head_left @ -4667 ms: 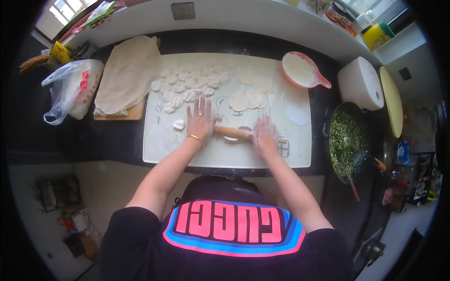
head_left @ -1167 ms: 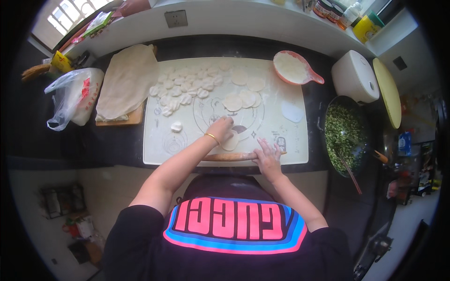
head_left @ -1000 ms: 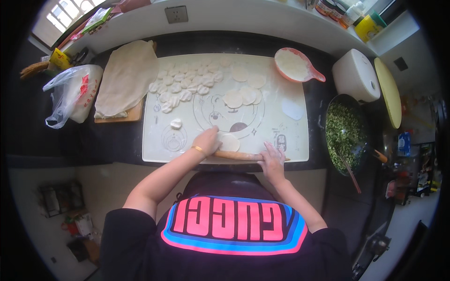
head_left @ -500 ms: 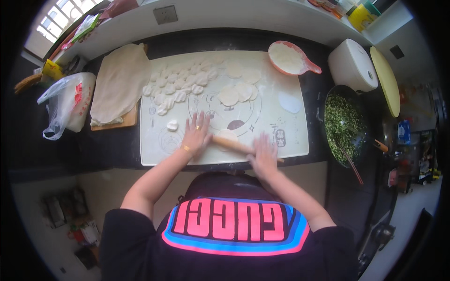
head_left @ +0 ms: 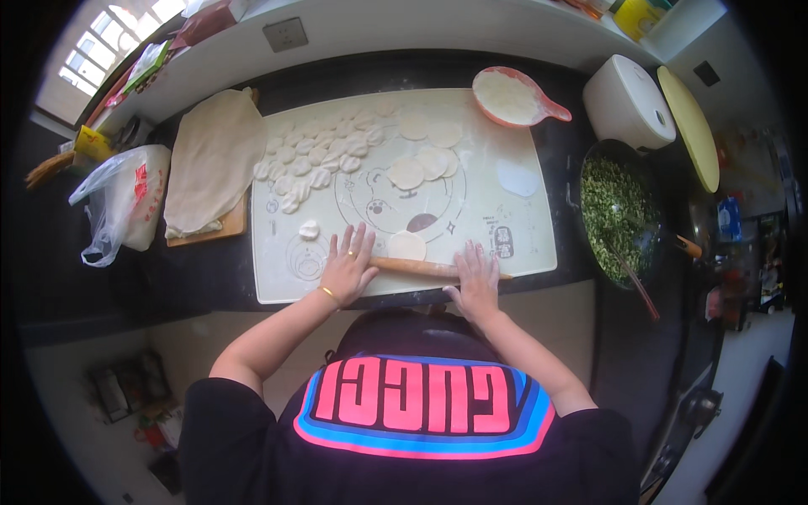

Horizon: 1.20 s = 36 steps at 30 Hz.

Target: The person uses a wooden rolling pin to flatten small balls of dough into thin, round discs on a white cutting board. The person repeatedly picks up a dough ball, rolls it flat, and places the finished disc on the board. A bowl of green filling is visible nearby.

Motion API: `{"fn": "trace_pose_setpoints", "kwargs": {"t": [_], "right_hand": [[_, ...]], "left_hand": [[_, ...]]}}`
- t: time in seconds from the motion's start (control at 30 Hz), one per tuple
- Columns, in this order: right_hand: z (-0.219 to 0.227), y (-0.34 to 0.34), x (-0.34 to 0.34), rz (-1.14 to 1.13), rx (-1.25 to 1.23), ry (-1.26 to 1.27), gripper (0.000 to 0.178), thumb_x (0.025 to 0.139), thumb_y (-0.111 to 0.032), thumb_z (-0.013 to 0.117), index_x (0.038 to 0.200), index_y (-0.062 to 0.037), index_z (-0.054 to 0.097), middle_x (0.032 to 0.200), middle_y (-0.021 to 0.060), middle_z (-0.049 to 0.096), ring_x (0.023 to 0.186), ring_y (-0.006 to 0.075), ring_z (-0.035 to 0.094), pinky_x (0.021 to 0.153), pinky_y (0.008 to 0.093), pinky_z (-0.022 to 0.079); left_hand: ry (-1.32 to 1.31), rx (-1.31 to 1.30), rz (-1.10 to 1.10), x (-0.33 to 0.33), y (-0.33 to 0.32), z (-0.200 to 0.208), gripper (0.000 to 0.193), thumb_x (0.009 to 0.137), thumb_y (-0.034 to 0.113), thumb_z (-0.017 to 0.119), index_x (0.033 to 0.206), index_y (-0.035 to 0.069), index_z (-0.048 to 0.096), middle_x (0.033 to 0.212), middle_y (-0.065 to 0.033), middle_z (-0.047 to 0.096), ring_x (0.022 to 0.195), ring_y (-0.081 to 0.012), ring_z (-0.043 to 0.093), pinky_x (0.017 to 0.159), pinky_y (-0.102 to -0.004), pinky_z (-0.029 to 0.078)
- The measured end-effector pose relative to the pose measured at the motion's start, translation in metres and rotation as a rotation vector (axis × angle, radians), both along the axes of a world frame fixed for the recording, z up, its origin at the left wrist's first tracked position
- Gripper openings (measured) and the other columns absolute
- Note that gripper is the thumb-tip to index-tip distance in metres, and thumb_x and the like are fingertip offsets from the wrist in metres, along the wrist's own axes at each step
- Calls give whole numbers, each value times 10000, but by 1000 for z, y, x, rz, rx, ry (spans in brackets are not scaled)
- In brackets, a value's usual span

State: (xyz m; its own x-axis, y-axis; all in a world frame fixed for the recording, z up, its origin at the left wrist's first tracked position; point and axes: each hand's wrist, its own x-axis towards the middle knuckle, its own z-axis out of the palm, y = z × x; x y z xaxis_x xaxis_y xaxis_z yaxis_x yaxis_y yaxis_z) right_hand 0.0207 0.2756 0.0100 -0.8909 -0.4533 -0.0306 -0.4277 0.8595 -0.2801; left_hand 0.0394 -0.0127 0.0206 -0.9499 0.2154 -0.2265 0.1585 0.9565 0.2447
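Both palms rest on a wooden rolling pin (head_left: pixel 412 267) that lies crosswise near the front edge of a pale printed mat (head_left: pixel 532 223). My left hand (head_left: pixel 347 269), with a ring and a bracelet, presses flat on its left end, fingers stretched forward. On the other end lies my right hand (head_left: pixel 476 282), floury, fingers extended and a little apart. Just beyond the pin is a thin round dough wrapper (head_left: pixel 407 245). Farther back, several rolled wrappers (head_left: pixel 406 174) overlap. Many small dough pieces (head_left: pixel 316 156) cluster at the mat's back left, and a single dough piece (head_left: pixel 309 229) sits nearer.
A pink scoop (head_left: pixel 512 98) of flour stands at the back right. To the right is a dark wok (head_left: pixel 619 210) of chopped green filling with chopsticks, beside a white bin (head_left: pixel 629 103). Left are a dough sheet (head_left: pixel 215 156) on a board and a plastic bag (head_left: pixel 126 202).
The rolling pin has come nearer to me and lies more level, leaving the round wrapper uncovered. Both hands have moved back with it, and the view has shifted slightly.
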Motion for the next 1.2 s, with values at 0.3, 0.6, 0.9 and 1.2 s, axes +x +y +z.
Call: {"fn": "trace_pose_setpoints", "kwargs": {"t": [0.3,0.6,0.9,1.2], "right_hand": [[8,-10,-15,55,-31,140,414,786,-257,618,1139,-74,503,1388,167,332,1304,289,303,1033,541,181],[-8,10,-8,135,-251,257,203,804,-82,508,996,-140,533,986,26,558,1004,197,527,980,460,271],[-15,39,-20,217,-286,249,311,730,-82,614,1028,-130,535,990,35,563,991,211,528,955,444,301],[-17,41,-21,200,-306,210,405,688,-131,679,1066,-117,533,1073,68,545,1015,256,508,891,420,346]], "left_hand": [[103,77,133,-29,-4,-25,682,883,272,479,1436,51,146,1492,-205,84,1372,-401,63,1086,-550,90],[78,461,211,-47,37,-13,572,683,194,707,1179,22,482,1205,-221,458,1079,-357,479,919,-392,405],[-245,556,308,-62,40,12,239,677,87,675,887,-6,607,748,-116,634,674,-205,601,653,-314,481],[349,694,750,-120,-1,-24,320,759,122,665,1046,10,578,944,-152,645,851,-275,622,728,-351,491]]}}
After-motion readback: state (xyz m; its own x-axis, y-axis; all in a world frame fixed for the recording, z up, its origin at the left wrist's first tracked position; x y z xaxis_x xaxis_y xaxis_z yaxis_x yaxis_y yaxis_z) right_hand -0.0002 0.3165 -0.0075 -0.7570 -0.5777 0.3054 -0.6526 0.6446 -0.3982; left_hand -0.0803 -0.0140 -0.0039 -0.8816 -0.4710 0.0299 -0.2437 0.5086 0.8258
